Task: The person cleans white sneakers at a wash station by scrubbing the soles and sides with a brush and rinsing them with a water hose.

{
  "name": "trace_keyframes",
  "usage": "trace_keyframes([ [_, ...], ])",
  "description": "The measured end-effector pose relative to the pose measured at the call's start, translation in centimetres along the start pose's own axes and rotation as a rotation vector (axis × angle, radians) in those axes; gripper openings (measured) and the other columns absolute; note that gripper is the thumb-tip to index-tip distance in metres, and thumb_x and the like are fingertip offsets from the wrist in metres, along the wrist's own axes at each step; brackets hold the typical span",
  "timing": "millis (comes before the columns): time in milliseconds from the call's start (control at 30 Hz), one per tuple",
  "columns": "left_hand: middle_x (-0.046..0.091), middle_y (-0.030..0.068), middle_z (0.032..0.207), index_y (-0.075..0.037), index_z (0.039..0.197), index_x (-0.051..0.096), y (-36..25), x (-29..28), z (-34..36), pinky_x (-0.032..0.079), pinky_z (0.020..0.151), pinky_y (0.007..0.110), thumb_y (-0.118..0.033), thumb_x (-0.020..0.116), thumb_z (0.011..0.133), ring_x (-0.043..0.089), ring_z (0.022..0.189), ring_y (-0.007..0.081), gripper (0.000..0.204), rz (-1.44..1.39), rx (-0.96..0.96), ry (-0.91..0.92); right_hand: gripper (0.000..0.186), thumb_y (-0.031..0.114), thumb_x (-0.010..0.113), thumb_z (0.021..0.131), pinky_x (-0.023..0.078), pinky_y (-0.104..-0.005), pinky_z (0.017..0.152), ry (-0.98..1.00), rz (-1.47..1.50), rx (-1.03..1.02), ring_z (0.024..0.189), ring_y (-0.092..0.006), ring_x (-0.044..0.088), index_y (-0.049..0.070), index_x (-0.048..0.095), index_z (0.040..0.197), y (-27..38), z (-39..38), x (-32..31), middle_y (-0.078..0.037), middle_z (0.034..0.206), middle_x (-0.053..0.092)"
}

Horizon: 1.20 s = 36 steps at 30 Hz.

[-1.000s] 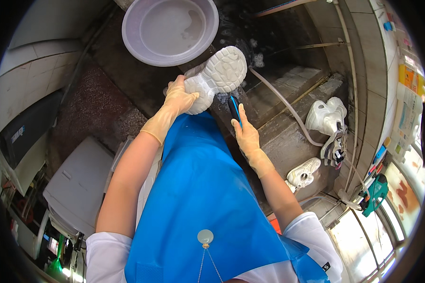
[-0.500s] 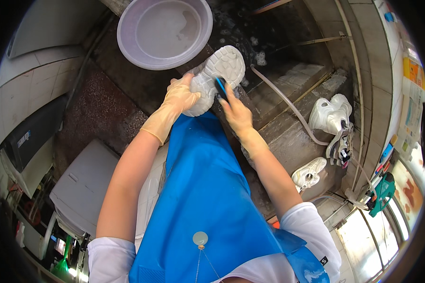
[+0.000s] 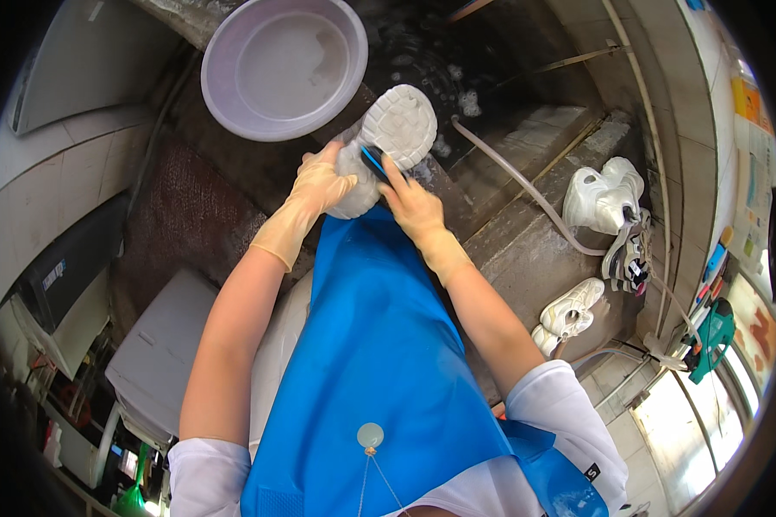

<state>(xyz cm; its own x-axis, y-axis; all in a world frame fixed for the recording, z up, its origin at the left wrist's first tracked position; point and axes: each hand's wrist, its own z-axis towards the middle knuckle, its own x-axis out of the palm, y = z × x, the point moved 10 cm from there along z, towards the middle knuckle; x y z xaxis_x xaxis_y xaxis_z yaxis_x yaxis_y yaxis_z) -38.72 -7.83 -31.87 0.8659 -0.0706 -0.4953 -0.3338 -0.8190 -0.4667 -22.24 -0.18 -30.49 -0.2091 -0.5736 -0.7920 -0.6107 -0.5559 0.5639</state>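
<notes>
A white shoe [image 3: 407, 121] is held with its chunky, grooved sole facing up, its near end by the tip of my blue apron [image 3: 371, 319]. My left hand [image 3: 322, 179], in a thin cream glove, grips the shoe along its left side. In my gloved right hand [image 3: 411, 205] is a blue-backed brush [image 3: 373, 160], pressed against the middle of the sole. The brush's bristles are hidden beneath its back and my fingers. The shoe's upper is turned away from view.
A pale purple basin [image 3: 284, 69] with cloudy water stands beyond my left hand. Dark wet water lies behind the shoe. On the right ledge are white shoes [image 3: 603, 195] and a hose [image 3: 526, 185]. A grey lidded box [image 3: 168, 345] stands at left.
My right hand has drawn the brush from the wide part of the sole down and left to its middle. The view has shifted slightly; both hands keep their hold.
</notes>
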Motion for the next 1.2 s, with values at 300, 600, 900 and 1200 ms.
trace_keyframes([
  [300,0.050,0.0309,0.128,-0.019,0.144,0.042,-0.6,0.1,0.3,0.046,0.102,0.045,-0.029,0.075,0.078,0.053,0.118,0.0443,0.074,0.026,-0.005,0.017,0.057,0.042,0.055,0.096,0.056,-0.0471,0.064,0.004,-0.003,0.050,0.072,-0.0374,0.067,0.037,0.035,0.149,0.6,2.1,0.2,-0.015,0.089,0.066],
  [600,0.050,0.0312,0.127,-0.019,0.144,0.042,-1.0,0.0,-0.1,0.046,0.101,0.045,-0.029,0.075,0.077,0.053,0.118,0.0447,0.075,0.018,-0.054,0.039,0.060,0.039,0.051,0.099,0.052,-0.0490,0.077,0.031,0.183,0.154,0.090,-0.0434,0.065,0.031,0.027,0.154,0.5,4.4,-1.5,-0.021,0.105,0.068],
  [900,0.051,0.0328,0.127,-0.017,0.142,0.047,-0.7,0.0,0.4,0.048,0.100,0.045,-0.029,0.076,0.073,0.055,0.117,0.0461,0.076,0.038,-0.037,-0.008,0.059,0.042,0.048,0.099,0.049,-0.0486,0.083,-0.022,0.301,0.129,0.098,-0.0452,0.061,0.027,0.029,0.153,1.2,6.1,-2.6,-0.026,0.111,0.064],
  [1200,0.050,0.0323,0.127,-0.018,0.142,0.047,-0.3,0.1,0.5,0.048,0.100,0.045,-0.029,0.076,0.073,0.054,0.117,0.0453,0.075,0.028,-0.037,-0.009,0.062,0.031,0.053,0.100,0.047,-0.0403,0.097,0.016,0.449,0.332,0.120,-0.0398,0.057,0.017,0.027,0.154,-1.1,3.0,-3.4,-0.021,0.138,0.054],
])
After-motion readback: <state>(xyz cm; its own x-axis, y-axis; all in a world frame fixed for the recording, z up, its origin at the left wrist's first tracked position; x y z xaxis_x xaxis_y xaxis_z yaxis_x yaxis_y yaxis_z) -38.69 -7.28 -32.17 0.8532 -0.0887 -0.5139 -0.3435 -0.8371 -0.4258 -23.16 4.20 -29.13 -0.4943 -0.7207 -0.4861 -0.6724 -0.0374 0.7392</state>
